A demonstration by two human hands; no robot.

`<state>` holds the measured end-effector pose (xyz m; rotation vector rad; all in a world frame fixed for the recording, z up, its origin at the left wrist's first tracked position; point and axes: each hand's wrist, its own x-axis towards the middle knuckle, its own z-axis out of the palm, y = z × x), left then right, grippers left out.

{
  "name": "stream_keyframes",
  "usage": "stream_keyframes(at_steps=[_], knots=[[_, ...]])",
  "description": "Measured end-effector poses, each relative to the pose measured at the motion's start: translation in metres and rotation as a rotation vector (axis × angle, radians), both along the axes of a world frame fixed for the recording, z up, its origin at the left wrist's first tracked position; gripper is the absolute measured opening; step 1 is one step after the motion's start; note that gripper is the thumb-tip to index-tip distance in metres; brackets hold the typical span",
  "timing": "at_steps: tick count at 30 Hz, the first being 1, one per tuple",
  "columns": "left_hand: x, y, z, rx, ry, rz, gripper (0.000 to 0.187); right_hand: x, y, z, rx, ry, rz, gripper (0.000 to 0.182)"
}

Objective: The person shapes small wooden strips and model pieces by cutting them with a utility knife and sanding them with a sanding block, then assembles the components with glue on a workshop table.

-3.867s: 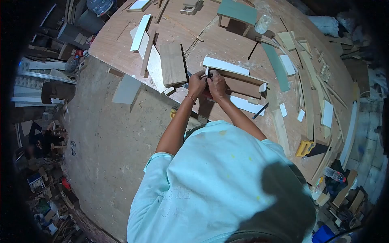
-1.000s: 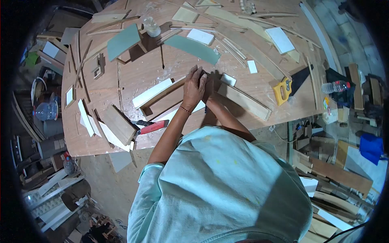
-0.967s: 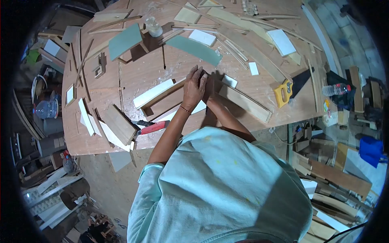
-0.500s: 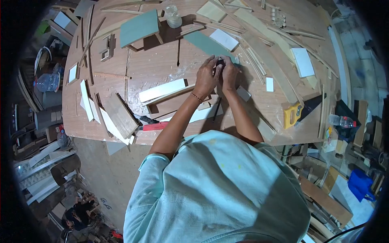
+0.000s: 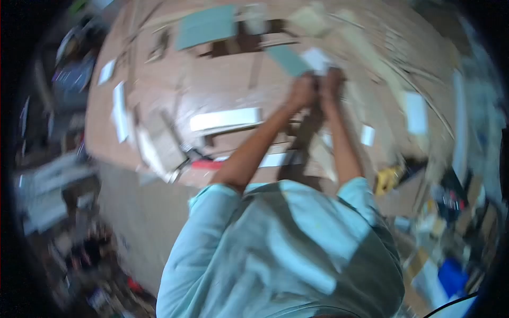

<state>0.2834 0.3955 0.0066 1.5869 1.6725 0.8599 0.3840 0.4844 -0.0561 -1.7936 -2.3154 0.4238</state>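
Observation:
Motion blurs the whole view. My left hand (image 5: 303, 89) and my right hand (image 5: 331, 85) are close together over the far middle of the table, both looking closed. A small dark thing showed between them a moment ago; now it is too blurred to make out. Just beyond the fingers lie a green strip (image 5: 288, 59) and a white rectangular piece (image 5: 317, 60). Left of my left forearm is a white-topped wooden length (image 5: 225, 118). A red-handled tool (image 5: 207, 165) lies partly under that forearm.
A small green-topped stand (image 5: 207, 26) and a clear container (image 5: 255, 20) stand at the back. A yellow-handled saw (image 5: 388, 179) lies at the right front edge. Wood strips and a white tile-like piece (image 5: 416, 113) lie on the right. Wood boards (image 5: 165, 139) lie front left.
Both hands have shifted right and slightly away from my body, still together. The view itself has swung, so the table's contents appear displaced and smeared.

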Motion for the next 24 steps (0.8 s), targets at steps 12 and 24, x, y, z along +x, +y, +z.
stream_keyframes(at_steps=[12, 24], knots=[[-0.029, -0.103, 0.055, 0.307, -0.061, 0.385, 0.027, -0.002, -0.032, 0.079, 0.029, 0.17, -0.196, 0.062], [-0.079, -0.275, 0.017, 0.303, -0.005, 1.076, 0.026, -0.049, -0.232, 0.124, -0.556, 0.915, 0.284, 0.053]])
